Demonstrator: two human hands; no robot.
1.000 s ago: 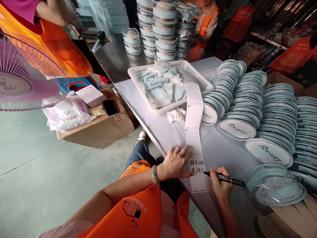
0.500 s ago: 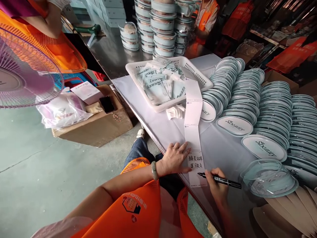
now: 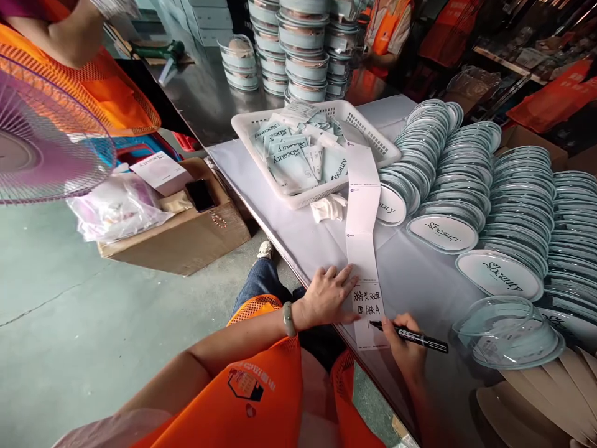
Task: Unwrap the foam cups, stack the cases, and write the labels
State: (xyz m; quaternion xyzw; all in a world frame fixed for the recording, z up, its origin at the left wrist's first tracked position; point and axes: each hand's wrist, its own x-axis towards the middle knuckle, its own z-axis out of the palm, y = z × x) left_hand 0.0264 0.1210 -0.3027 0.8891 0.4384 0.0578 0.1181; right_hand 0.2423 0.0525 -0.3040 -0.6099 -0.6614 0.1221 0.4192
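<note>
A strip of white labels [image 3: 362,249] runs from the basket's rim down to the table's near edge. Black handwriting covers its lowest label, with a short new stroke under the second line. My left hand [image 3: 326,297] lies on the strip's left side, fingers spread, a pale bangle [image 3: 289,319] at the wrist. In my right hand [image 3: 407,348] is a black marker pen [image 3: 422,339], gripped between thumb and fingers. Its tip is at the lowest label, just right of the new stroke.
A white basket [image 3: 298,200] of printed sachets stands behind the strip. Rows of oval lids [image 3: 443,232] fill the right, with a clear plastic container [image 3: 508,336] nearer. Stacked tubs [image 3: 303,62] stand at the back. Left are a fan [image 3: 51,130], a cardboard box [image 3: 186,242] and another person's arm [image 3: 77,37].
A short stroke has appeared below the second written line. The marker in my right hand has shifted slightly left and up. My left hand stays on the strip.
</note>
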